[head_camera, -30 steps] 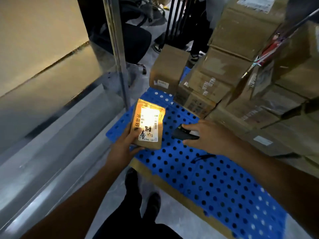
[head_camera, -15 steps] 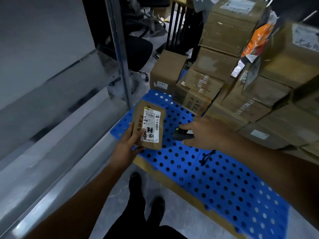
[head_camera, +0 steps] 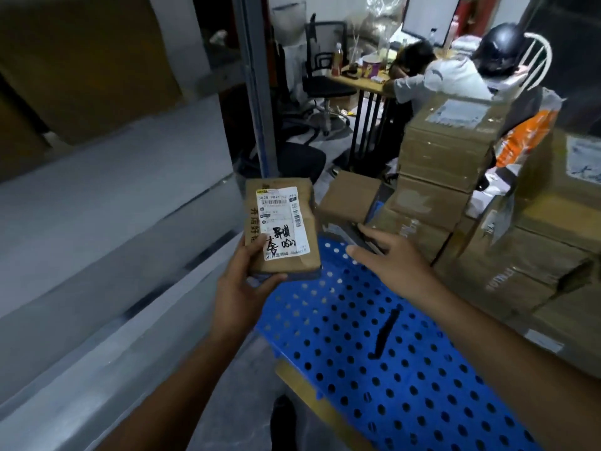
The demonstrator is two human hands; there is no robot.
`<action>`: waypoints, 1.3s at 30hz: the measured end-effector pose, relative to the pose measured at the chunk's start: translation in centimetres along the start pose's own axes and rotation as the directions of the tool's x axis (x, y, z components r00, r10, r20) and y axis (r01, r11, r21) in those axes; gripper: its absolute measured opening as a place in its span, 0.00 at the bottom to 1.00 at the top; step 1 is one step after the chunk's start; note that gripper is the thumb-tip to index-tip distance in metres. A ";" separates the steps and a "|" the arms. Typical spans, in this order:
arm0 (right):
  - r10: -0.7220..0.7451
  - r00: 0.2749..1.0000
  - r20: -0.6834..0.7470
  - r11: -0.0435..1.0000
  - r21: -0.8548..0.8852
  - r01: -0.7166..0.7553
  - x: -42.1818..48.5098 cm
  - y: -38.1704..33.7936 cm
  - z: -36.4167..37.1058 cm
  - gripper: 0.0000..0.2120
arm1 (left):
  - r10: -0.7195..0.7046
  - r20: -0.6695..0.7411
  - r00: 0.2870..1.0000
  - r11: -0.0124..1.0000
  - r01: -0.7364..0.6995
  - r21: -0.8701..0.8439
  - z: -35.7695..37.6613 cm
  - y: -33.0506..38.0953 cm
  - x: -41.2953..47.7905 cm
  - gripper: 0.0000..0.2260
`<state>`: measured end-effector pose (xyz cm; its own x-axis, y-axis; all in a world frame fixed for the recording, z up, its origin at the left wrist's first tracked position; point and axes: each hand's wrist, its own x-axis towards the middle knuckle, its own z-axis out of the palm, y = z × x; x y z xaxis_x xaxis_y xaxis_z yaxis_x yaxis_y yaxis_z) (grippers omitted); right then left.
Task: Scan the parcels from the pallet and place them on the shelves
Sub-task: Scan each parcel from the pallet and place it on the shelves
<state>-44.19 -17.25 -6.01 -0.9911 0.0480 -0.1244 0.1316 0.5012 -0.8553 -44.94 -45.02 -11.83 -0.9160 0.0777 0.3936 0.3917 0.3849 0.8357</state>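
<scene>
My left hand (head_camera: 240,288) grips a small brown parcel (head_camera: 283,229) by its lower edge, with the white label and its black handwriting facing me. It hangs over the near corner of the blue perforated pallet (head_camera: 390,385). My right hand (head_camera: 393,262) is just right of the parcel, fingers over a dark handheld scanner (head_camera: 356,234) that is mostly hidden under them. A black strap (head_camera: 385,330) dangles below that wrist. Cardboard parcels (head_camera: 448,164) are stacked on the pallet's far and right side.
Grey metal shelves (head_camera: 97,222) run along my left, with an upright post (head_camera: 253,92) behind the parcel. A lone brown box (head_camera: 351,200) stands at the pallet's far corner. Beyond it a person (head_camera: 448,79) leans on a desk beside an office chair (head_camera: 322,76).
The scanner's light on the label has gone out. My left hand has lifted the parcel higher and my view has tilted up, so the desk and person show now.
</scene>
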 end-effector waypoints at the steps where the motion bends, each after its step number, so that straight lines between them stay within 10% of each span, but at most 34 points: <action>1: -0.034 0.999 -0.015 0.998 0.050 0.035 1.1 -1.1 0.1 0.34 | 0.022 -0.018 1.000 1.000 -0.022 0.000 -0.7 0.9 1.2 0.32; 12: -0.381 0.919 -0.099 0.869 0.300 0.393 12.1 -11.8 -1.8 0.31 | 0.195 -0.194 0.961 0.981 -0.188 0.057 -6.8 9.8 14.9 0.31; 22: -0.456 0.890 0.003 0.829 0.366 0.423 17.0 -15.0 -2.7 0.15 | 0.102 -0.476 0.873 0.978 0.001 0.210 -4.3 11.6 20.7 0.31; 29: -0.451 0.891 0.050 0.812 0.437 0.387 21.4 -15.9 -1.6 0.23 | 0.083 -0.624 0.777 0.897 0.215 0.387 -1.6 11.1 24.3 0.30; 32: -0.434 0.895 0.102 0.828 0.436 0.351 23.0 -16.2 -0.6 0.25 | 0.259 -0.636 0.727 0.726 0.288 0.625 -1.2 10.6 25.7 0.29; 35: -0.445 0.892 0.087 0.822 0.436 0.367 24.2 -16.6 0.0 0.28 | 0.555 -0.336 0.761 0.391 0.118 0.913 -1.3 8.3 26.0 0.28; 39: -0.465 0.882 0.074 0.810 0.438 0.391 25.7 -17.2 0.0 0.33 | 0.535 -0.097 0.839 0.155 0.016 0.988 -1.9 5.7 26.5 0.31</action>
<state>-71.91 -24.62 5.50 -0.9339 -0.2544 0.2512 -0.2712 0.0463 -0.9614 -66.82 -42.52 4.04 -0.5504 0.1819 0.8148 -0.0391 0.9693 -0.2428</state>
